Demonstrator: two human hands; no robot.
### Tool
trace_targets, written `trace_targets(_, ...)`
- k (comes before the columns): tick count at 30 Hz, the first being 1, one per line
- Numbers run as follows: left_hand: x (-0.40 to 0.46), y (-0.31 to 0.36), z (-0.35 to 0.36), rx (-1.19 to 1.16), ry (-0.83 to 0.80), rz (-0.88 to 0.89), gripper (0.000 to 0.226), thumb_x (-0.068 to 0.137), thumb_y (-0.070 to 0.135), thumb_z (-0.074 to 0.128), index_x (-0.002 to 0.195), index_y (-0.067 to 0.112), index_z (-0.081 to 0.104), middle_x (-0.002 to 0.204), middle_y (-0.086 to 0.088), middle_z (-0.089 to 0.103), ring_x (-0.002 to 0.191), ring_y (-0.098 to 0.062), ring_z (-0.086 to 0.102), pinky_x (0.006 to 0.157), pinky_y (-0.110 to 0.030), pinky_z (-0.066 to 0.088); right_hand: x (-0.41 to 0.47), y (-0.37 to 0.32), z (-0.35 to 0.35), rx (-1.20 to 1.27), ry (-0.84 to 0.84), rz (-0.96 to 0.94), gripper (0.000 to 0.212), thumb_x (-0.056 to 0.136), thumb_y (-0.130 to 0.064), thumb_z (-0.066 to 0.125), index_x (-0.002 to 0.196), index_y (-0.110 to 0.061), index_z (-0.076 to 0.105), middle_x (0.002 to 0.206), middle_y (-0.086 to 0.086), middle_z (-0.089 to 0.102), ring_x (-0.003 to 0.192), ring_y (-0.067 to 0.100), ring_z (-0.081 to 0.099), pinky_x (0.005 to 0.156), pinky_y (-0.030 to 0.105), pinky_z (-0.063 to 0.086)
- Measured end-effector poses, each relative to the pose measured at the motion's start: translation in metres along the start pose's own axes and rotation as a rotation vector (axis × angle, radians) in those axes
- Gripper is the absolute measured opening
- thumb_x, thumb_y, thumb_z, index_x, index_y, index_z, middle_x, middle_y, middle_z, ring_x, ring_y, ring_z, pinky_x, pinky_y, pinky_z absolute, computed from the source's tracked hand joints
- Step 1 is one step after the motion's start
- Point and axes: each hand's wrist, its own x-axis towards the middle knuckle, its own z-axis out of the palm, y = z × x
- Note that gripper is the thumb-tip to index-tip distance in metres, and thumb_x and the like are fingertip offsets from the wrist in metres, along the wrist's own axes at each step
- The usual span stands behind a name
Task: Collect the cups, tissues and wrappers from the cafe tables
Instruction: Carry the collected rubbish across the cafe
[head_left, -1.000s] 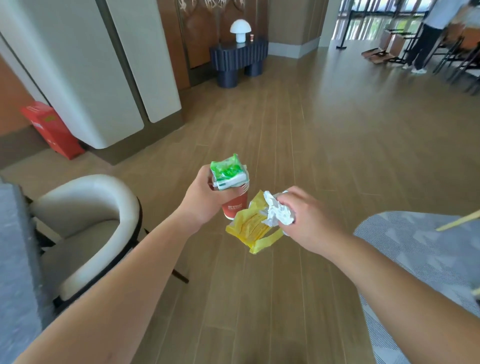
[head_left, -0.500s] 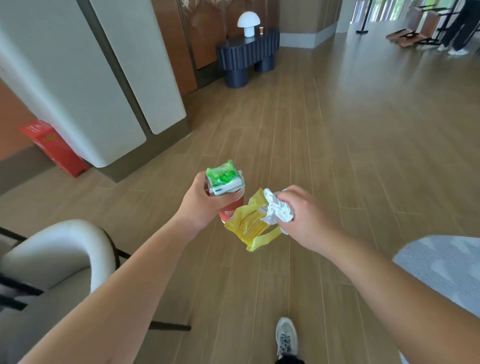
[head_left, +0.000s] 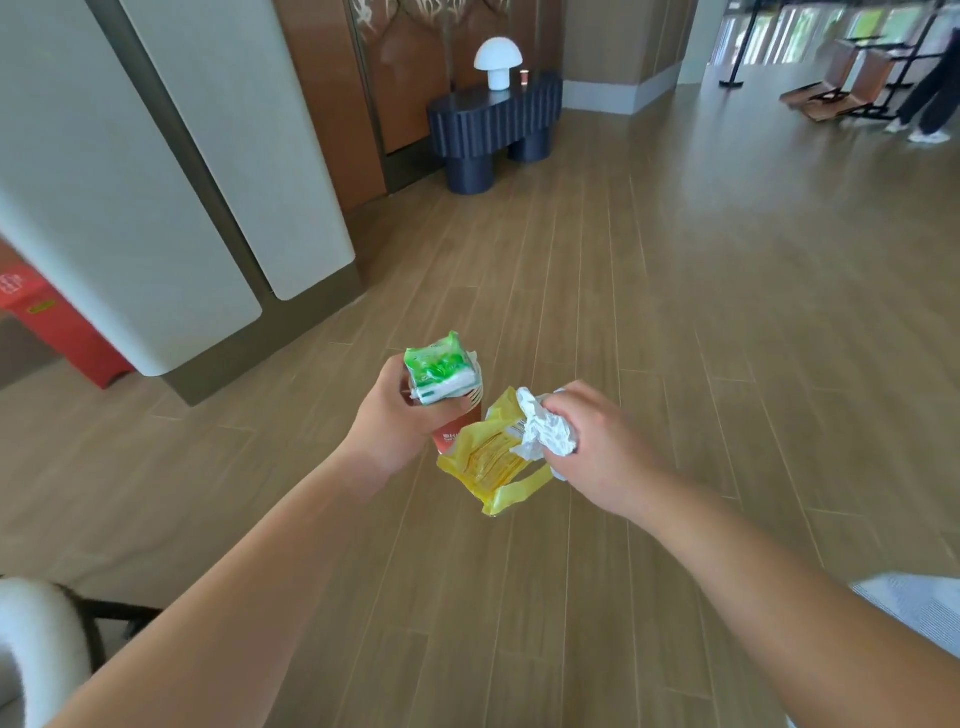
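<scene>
1. The left hand (head_left: 400, 415) is wrapped around a red paper cup (head_left: 457, 428), thumb pinning a green-and-white tissue packet (head_left: 441, 374) on top of its mouth.
2. The right hand (head_left: 597, 447) clutches a crumpled white tissue (head_left: 543, 431) and a yellow plastic wrapper (head_left: 488, 460), fingers curled tight round both.
3. Both loads hang over bare wooden floor (head_left: 675, 312), close together.
4. Ahead, a small red cup (head_left: 523, 77) sits beside a white mushroom lamp (head_left: 497, 61) on the dark ribbed console table (head_left: 493, 124): likely one pickup left.
5. No bin in sight yet.
</scene>
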Motion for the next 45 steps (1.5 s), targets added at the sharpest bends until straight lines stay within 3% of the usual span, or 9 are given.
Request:
trace_targets(4,0.066,-0.007,0.001,-0.035,-0.009,-0.006,0.072,0.048,0.059,0.084,0.11,0.033,0.058,0.096,0.019,0.074,0.085,-0.002,0.073,0.06,-0.012,0.051,0.057,0.028,0.007,-0.02,0.009,0.043,0.026,0.079,-0.013,0.066,0.098,-0.029,0.059,0.094,-0.014,0.047,0.074,0.006,0.051,0.06,0.033,0.043)
trace_targets(7,0.119,-0.018,-0.001,-0.055,-0.042,-0.018,0.072,0.049,0.058,0.084,0.11,0.034,0.057,0.097,0.015,0.075,0.086,-0.007,0.074,0.063,-0.017,0.052,0.102,0.043,0.017,-0.025,-0.012,0.061,0.033,0.078,-0.014,0.064,0.091,-0.041,0.05,0.092,-0.017,0.045,0.074,0.005,0.051,0.06,0.033,0.043)
trace_targets(11,0.21,-0.027,-0.01,-0.122,-0.071,0.002,0.068,0.054,0.05,0.089,0.112,0.032,0.057,0.092,0.027,0.073,0.082,0.004,0.071,0.059,-0.009,0.05,0.182,0.061,0.025,-0.049,0.019,0.103,0.035,0.077,-0.017,0.062,0.088,-0.047,0.047,0.096,-0.018,0.048,0.08,-0.003,0.051,0.055,0.019,0.033)
trace_targets(16,0.324,-0.03,-0.031,-0.117,-0.169,-0.001,0.07,0.059,0.046,0.09,0.116,0.024,0.057,0.099,0.005,0.077,0.082,-0.018,0.075,0.072,-0.032,0.058,0.283,0.065,0.035,-0.126,0.035,0.141,0.033,0.076,-0.018,0.06,0.088,-0.047,0.046,0.095,-0.017,0.046,0.077,-0.001,0.051,0.052,0.022,0.03)
trace_targets(25,0.46,-0.033,-0.078,-0.154,-0.2,0.025,0.055,0.072,0.032,0.09,0.115,0.023,0.057,0.095,0.0,0.078,0.07,-0.02,0.075,0.062,-0.026,0.055,0.424,0.065,0.059,-0.2,0.078,0.118,0.026,0.078,-0.015,0.061,0.095,-0.034,0.058,0.09,-0.016,0.045,0.07,0.008,0.051,0.058,0.033,0.044)
trace_targets(30,0.519,-0.043,-0.096,-0.152,-0.131,0.006,0.072,0.051,0.051,0.088,0.113,0.029,0.058,0.1,0.009,0.076,0.087,-0.014,0.075,0.072,-0.03,0.057,0.483,0.077,0.075,-0.161,0.052,0.087,0.025,0.075,-0.024,0.056,0.086,-0.044,0.046,0.09,-0.022,0.045,0.069,0.001,0.05,0.055,0.033,0.043)
trace_targets(35,0.579,-0.049,-0.098,-0.154,-0.116,-0.007,0.072,0.049,0.05,0.087,0.112,0.029,0.058,0.094,0.014,0.076,0.08,-0.005,0.074,0.063,-0.021,0.056,0.542,0.106,0.086,-0.114,0.005,0.089,0.029,0.079,-0.022,0.059,0.086,-0.046,0.045,0.093,-0.021,0.045,0.07,0.001,0.051,0.054,0.025,0.038)
trace_targets(41,0.682,-0.053,-0.08,-0.138,-0.1,-0.028,0.054,0.073,0.025,0.092,0.115,0.03,0.059,0.096,0.018,0.074,0.085,0.001,0.072,0.059,-0.01,0.05,0.634,0.159,0.082,-0.074,0.015,0.097,0.03,0.08,-0.013,0.061,0.082,-0.04,0.046,0.085,-0.017,0.045,0.064,0.002,0.048,0.052,0.019,0.03)
trace_targets(45,0.759,-0.039,-0.061,-0.111,-0.117,-0.038,0.054,0.074,0.023,0.091,0.117,0.021,0.059,0.098,0.0,0.076,0.076,-0.013,0.074,0.063,-0.023,0.055,0.706,0.197,0.064,-0.06,0.006,0.132,0.035,0.081,-0.017,0.059,0.082,-0.048,0.042,0.091,-0.02,0.046,0.067,0.0,0.05,0.05,0.017,0.026)
